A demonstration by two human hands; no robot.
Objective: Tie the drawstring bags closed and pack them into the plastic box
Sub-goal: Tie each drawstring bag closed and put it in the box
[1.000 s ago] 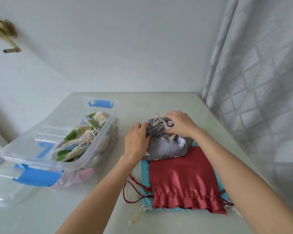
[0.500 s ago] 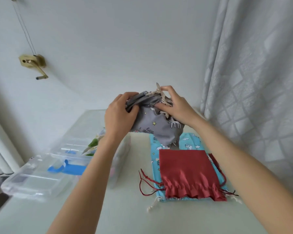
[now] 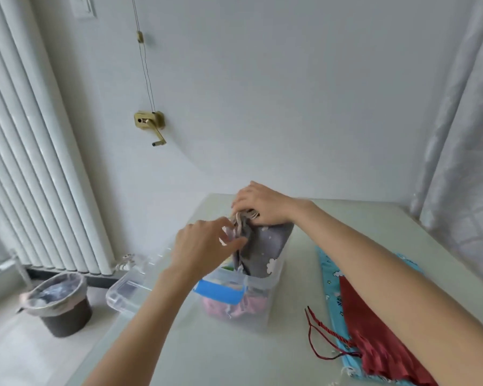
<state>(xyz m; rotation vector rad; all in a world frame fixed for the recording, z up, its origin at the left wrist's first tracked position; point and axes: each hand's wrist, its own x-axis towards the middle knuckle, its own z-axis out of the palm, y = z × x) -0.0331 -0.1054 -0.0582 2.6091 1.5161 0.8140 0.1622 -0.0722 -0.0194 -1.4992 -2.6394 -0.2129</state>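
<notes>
A grey drawstring bag (image 3: 265,246) with white cloud prints stands in the clear plastic box (image 3: 262,310), on top of other bags, one of them pink. My right hand (image 3: 262,203) holds the bag's gathered top and its cream cords. My left hand (image 3: 207,243) pinches the gathered fabric on the left side of that top. A red drawstring bag (image 3: 374,338) with dark red cords lies flat on a blue patterned bag (image 3: 332,277) at the table's right.
The box has a blue latch (image 3: 221,292); its clear lid (image 3: 131,288) lies to the left at the table's edge. A lined waste bin (image 3: 59,305) stands on the floor left. A radiator and a brass crank are on the wall; a curtain hangs at right.
Both hands lifted the grey bag off the red and blue bags, carried it left and set it into the plastic box. The view has swung left.
</notes>
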